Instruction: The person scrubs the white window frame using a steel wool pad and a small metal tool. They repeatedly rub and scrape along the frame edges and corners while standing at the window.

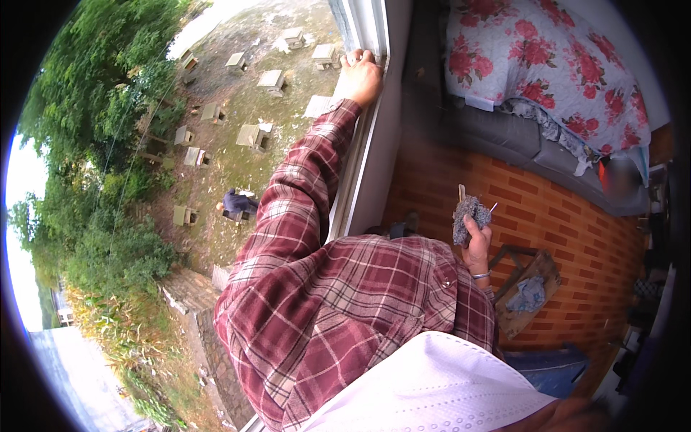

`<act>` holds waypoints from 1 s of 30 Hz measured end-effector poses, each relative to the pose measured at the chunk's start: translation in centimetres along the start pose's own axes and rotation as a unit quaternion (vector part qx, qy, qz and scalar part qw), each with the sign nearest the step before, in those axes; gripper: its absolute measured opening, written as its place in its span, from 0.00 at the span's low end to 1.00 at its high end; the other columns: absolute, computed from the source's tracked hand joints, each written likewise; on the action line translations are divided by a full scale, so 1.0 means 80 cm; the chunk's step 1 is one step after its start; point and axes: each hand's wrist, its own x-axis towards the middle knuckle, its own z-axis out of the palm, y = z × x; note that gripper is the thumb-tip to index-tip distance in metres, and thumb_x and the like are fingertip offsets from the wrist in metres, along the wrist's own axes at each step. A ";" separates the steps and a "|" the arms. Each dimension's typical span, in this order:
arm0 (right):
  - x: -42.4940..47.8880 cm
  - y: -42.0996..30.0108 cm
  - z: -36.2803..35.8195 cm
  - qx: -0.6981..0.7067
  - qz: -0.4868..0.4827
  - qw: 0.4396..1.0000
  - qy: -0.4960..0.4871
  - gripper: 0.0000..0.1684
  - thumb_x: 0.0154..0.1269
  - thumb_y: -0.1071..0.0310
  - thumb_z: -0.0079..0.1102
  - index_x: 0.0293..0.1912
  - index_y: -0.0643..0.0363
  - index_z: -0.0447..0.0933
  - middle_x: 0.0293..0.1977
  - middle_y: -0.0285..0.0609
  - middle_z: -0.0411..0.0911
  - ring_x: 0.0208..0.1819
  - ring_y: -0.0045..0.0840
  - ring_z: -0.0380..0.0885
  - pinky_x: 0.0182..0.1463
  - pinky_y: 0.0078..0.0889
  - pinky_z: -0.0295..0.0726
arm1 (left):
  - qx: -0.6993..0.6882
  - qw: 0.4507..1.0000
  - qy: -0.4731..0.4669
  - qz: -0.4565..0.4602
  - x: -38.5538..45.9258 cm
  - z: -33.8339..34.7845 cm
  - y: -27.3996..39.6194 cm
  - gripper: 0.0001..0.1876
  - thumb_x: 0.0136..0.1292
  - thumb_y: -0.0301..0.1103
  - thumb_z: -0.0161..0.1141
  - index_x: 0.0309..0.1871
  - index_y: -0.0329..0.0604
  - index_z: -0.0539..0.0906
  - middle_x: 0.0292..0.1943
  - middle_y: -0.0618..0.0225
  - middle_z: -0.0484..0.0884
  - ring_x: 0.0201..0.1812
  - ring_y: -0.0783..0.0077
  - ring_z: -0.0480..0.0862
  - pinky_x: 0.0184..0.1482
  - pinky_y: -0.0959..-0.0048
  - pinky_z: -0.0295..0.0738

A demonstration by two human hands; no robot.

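Note:
My left hand [360,78] reaches across the open window at the top, its fingers curled over the white window frame [368,27]. My right hand [477,243], with a metal bracelet at the wrist, is inside the room. It holds a wad of grey steel wool [468,216] above the tiled floor. A flat light-coloured strip [461,193] sticks up beside the wool, and a thin pale rod [493,207] pokes out at its right; how they are held is hidden. The window track [351,183] runs down beside my plaid left sleeve.
A wooden bench [532,302] bearing a crumpled cloth [528,295] stands right of my body, above a blue container [550,371]. A grey sofa [486,132] with a floral quilt [534,59] lies upper right. Outside, far below, are several box hives [271,81] and another person [236,202] bending over one.

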 end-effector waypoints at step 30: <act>0.014 -0.003 -0.011 -0.039 0.022 0.999 0.002 0.13 0.65 0.66 0.60 0.47 0.62 0.77 0.30 0.33 0.78 0.20 0.12 0.71 0.17 0.15 0.62 | -0.070 0.982 -0.021 -0.176 -0.143 0.021 -0.168 0.13 0.59 0.28 0.56 0.45 0.50 0.85 0.48 0.63 0.83 0.46 0.57 0.84 0.51 0.62 0.77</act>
